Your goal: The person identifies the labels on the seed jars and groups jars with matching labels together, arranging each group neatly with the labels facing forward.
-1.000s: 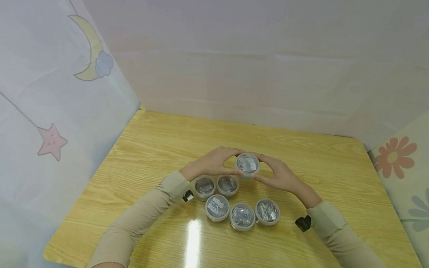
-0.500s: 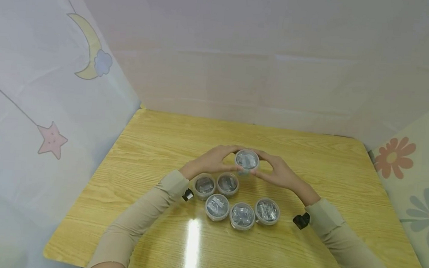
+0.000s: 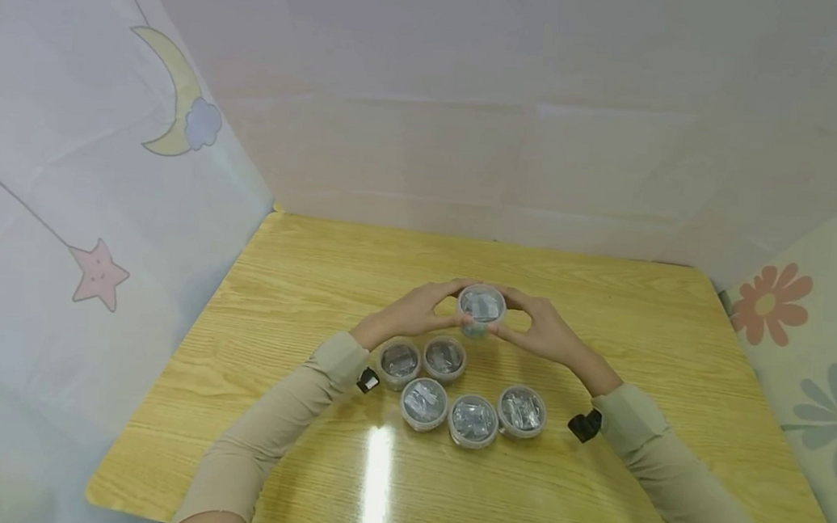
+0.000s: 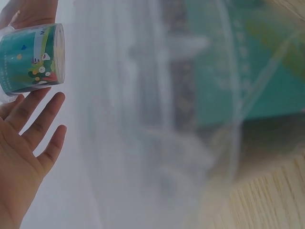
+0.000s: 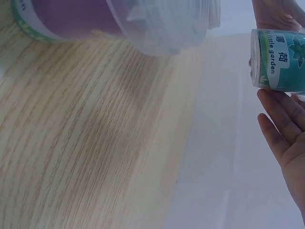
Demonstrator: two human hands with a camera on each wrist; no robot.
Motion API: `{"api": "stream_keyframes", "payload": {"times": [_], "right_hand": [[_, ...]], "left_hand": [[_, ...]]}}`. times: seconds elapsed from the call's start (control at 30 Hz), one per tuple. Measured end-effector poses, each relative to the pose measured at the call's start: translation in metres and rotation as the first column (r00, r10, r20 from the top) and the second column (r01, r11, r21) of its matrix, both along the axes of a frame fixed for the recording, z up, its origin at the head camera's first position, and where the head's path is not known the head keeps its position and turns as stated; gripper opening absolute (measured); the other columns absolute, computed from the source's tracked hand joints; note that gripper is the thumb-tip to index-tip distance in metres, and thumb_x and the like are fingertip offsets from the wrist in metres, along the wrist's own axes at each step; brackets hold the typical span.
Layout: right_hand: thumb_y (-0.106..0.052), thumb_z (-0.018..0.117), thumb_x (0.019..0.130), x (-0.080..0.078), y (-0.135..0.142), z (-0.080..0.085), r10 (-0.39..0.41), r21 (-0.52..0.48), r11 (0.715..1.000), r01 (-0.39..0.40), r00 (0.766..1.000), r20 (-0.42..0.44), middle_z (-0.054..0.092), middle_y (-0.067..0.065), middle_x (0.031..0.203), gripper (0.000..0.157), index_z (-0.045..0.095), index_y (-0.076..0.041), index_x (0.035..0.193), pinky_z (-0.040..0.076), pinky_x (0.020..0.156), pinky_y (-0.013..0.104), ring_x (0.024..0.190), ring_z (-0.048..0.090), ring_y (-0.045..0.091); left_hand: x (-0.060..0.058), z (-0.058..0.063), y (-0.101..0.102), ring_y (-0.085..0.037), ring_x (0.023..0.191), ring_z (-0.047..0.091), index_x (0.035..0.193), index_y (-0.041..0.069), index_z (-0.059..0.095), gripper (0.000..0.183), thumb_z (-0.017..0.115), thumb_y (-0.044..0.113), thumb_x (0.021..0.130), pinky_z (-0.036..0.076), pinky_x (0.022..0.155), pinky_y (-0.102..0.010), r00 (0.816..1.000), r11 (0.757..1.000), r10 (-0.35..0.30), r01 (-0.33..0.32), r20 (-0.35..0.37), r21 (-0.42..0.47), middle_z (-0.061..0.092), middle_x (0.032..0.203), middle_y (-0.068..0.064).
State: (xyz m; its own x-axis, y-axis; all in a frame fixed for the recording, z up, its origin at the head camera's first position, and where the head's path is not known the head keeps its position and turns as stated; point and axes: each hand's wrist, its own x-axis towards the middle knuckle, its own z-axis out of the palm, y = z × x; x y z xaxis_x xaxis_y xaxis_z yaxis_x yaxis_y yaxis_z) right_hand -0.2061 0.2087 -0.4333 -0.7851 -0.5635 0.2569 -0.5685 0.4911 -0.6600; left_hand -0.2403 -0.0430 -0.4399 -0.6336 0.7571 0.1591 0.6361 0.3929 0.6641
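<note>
Both hands hold one small round plastic jar [image 3: 482,302] up over the table, its clear lid facing the head camera. My left hand [image 3: 418,310] grips its left side and my right hand [image 3: 543,331] its right, thumbs at the near side, fingers reaching round the far side. A teal printed label reading "little garden" wraps the jar [image 5: 281,59] in the right wrist view. Silvery crinkled packets show through the lid. Nearer the body, more such jars stand on the table, among them a front jar [image 3: 473,421] and a right jar [image 3: 521,411].
Two lidded jars, a left jar [image 3: 399,361] and its neighbour [image 3: 444,359], stand close by the left wrist; another jar [image 3: 424,404] sits in front of them. A wood-grain table [image 3: 300,286] carries everything. Printed sheets [image 3: 426,157] hang along its back and sides.
The held jar and both hands have moved a little farther up and away in the head view. The jars standing on the table have stayed put.
</note>
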Motion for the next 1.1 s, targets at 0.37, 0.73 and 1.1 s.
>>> {"api": "stream_keyframes", "payload": {"times": [0.37,0.73,1.1], "right_hand": [[-0.026,0.069,0.085,-0.001,-0.001,-0.001,-0.04,-0.046,0.998,0.042,0.999,0.026,0.057,0.01,0.128,0.059,0.045,-0.014,0.137,0.046,0.093,0.051,0.11,0.059,0.03],[-0.015,0.068,0.086,0.016,-0.014,0.031,-0.086,-0.046,0.995,0.089,0.994,0.06,0.055,0.023,0.125,0.056,0.045,0.003,0.134,0.047,0.09,0.053,0.106,0.058,0.038],[-0.011,0.06,0.091,0.015,-0.013,0.029,-0.021,-0.12,0.992,0.037,0.991,0.131,0.053,0.021,0.127,0.051,0.041,0.001,0.136,0.046,0.094,0.05,0.109,0.057,0.035]], "left_hand": [[0.003,-0.003,-0.001,-0.016,0.127,0.041,0.147,0.039,0.014,0.07,0.045,0.061,0.088,0.037,0.104,-0.049,0.996,0.998,0.002,-0.008,0.088,0.07,0.033,0.147,0.006],[0.006,-0.001,0.003,-0.018,0.121,0.048,0.148,0.037,0.012,0.08,0.062,0.044,0.085,0.04,0.099,-0.053,0.989,0.992,0.033,-0.049,0.145,0.113,0.039,0.143,0.0],[0.003,0.0,0.001,-0.015,0.115,0.052,0.148,0.027,0.018,0.072,0.06,0.031,0.09,0.044,0.099,-0.032,0.993,0.983,-0.021,-0.001,0.12,0.186,0.041,0.14,-0.002]]}}
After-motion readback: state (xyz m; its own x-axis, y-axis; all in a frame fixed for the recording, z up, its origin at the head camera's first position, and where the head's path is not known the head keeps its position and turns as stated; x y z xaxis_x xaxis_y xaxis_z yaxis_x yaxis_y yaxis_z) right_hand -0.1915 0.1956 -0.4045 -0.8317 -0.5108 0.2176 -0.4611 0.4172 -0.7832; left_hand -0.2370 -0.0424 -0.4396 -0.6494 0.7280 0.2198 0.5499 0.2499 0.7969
